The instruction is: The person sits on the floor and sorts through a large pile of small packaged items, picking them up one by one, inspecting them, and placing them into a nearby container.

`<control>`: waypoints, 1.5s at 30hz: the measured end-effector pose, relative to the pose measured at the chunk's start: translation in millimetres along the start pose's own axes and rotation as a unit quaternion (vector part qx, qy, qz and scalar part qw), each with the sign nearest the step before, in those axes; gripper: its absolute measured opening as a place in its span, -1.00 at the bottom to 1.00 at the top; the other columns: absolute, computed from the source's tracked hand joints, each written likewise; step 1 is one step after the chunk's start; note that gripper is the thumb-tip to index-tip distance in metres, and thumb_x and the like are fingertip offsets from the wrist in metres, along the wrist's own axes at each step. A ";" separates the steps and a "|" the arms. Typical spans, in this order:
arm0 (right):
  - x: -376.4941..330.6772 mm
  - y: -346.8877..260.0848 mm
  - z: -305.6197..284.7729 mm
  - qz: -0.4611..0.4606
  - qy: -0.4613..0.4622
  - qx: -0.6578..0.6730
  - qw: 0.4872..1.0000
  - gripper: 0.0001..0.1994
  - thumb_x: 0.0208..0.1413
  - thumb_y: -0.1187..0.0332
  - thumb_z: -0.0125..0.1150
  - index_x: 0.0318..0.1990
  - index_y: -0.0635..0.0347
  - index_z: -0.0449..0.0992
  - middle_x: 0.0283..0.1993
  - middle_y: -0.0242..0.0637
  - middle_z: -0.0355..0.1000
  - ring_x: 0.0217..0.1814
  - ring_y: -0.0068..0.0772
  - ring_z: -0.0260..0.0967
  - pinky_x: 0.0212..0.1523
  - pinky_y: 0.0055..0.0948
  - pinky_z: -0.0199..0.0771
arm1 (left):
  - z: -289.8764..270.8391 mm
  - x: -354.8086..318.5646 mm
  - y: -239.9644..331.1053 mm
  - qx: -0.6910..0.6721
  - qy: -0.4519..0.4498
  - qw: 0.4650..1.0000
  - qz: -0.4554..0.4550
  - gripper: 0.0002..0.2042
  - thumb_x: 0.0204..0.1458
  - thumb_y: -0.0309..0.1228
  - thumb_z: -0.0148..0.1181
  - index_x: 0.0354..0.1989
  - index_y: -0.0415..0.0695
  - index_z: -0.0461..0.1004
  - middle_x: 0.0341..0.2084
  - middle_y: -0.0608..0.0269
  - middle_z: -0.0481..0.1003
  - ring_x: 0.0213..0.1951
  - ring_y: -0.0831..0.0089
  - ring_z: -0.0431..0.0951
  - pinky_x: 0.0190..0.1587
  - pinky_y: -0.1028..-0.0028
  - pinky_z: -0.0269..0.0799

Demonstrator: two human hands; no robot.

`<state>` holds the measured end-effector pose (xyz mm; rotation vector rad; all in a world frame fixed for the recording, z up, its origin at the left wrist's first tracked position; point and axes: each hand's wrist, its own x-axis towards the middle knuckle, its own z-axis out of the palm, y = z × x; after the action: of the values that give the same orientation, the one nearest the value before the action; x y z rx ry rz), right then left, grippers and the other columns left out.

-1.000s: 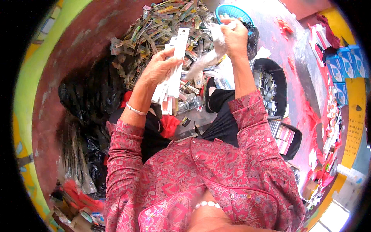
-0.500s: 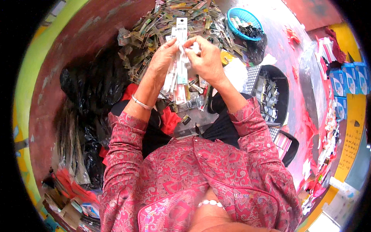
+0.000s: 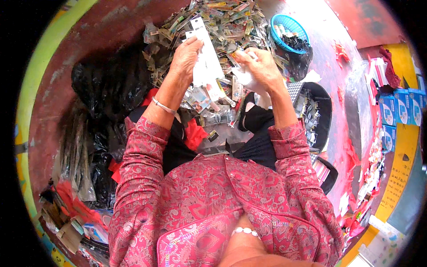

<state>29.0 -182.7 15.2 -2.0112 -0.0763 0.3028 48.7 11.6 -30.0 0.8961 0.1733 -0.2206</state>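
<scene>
My left hand (image 3: pixel 186 55) is closed on several long white cards (image 3: pixel 207 58), which fan out to its right with a hole at the top end. To the right, apart from the cards, my right hand (image 3: pixel 261 66) grips a crumpled white wad (image 3: pixel 244 76) that looks like thin plastic or tissue; its exact kind I cannot make out. Beneath and beyond both hands spreads a heap of small packaged strips (image 3: pixel 235 26) in clear wrapping. Lower down, between my legs, lie more clear packets (image 3: pixel 218 116) and a red scrap (image 3: pixel 194 135).
A blue basket (image 3: pixel 290 27) holding black plastic stands at the far right. Nearer on the right is an open black case (image 3: pixel 324 104) with small metallic pieces. Black plastic bags (image 3: pixel 109 89) lie on the left. Blue boxes (image 3: pixel 402 109) are stacked at the far right edge.
My right hand has moved right, away from the cards, carrying the white wad. The cards in my left hand have tilted and spread, their white faces now showing.
</scene>
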 end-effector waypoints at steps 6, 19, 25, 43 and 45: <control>-6.2 -14.3 19.7 -0.027 -0.094 0.025 0.995 -0.80 -0.15 0.29 0.20 -0.51 0.27 0.46 -0.54 -0.43 0.36 -0.52 -0.65 0.24 -0.48 -0.64 0.22 | 12.5 -5.1 -2.4 0.003 -0.024 1.000 -0.002 -0.76 0.05 -0.34 -0.04 -0.22 -0.28 0.35 -0.45 0.26 0.43 -0.48 0.54 0.43 -0.46 0.58 0.37; -10.0 -20.4 14.6 0.042 -0.166 0.249 0.953 -0.91 -0.22 0.44 0.18 -0.62 0.18 0.40 -0.64 -0.51 0.29 -0.62 -0.71 0.18 -0.58 -0.72 0.10 | 17.1 -10.8 27.2 -0.011 -0.102 0.994 -0.045 -0.52 0.06 -0.05 -0.18 -0.12 -0.27 0.29 -0.31 0.16 0.44 -0.48 0.51 0.43 -0.47 0.57 0.40; -8.7 -14.1 -19.3 -0.007 -0.260 0.099 0.960 -0.87 -0.27 0.38 0.22 -0.65 0.18 0.39 -0.66 -0.60 0.21 -0.60 -0.78 0.09 -0.57 -0.71 0.02 | 11.1 -11.4 29.8 0.177 -0.130 0.971 -0.095 -0.58 0.12 -0.16 -0.28 -0.25 -0.27 0.43 -0.60 0.30 0.43 -0.64 0.64 0.34 -0.56 0.65 0.34; 0.8 -29.2 -45.4 -0.212 0.376 -0.195 0.881 -0.82 -0.27 0.50 0.04 -0.40 0.14 0.44 -0.46 -0.19 0.39 -0.41 -0.23 0.39 -0.38 -0.36 0.35 | 19.0 -10.5 21.9 0.215 0.121 0.968 0.051 -0.59 0.14 -0.23 -0.31 -0.37 -0.33 0.39 -0.63 0.13 0.44 -0.67 0.50 0.41 -0.63 0.57 0.39; -3.3 -34.8 -46.8 -0.181 0.367 -0.080 0.909 -0.86 -0.22 0.50 0.07 -0.41 0.18 0.45 -0.50 -0.25 0.42 -0.47 -0.42 0.40 -0.42 -0.47 0.36 | 18.9 -9.0 21.6 0.214 0.113 0.969 0.052 -0.60 0.13 -0.22 -0.29 -0.37 -0.33 0.40 -0.64 0.15 0.43 -0.68 0.52 0.41 -0.63 0.57 0.38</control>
<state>40.2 -208.8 66.3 -2.0998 0.0042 -0.7203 46.8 10.7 0.0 1.3577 0.2962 -0.0569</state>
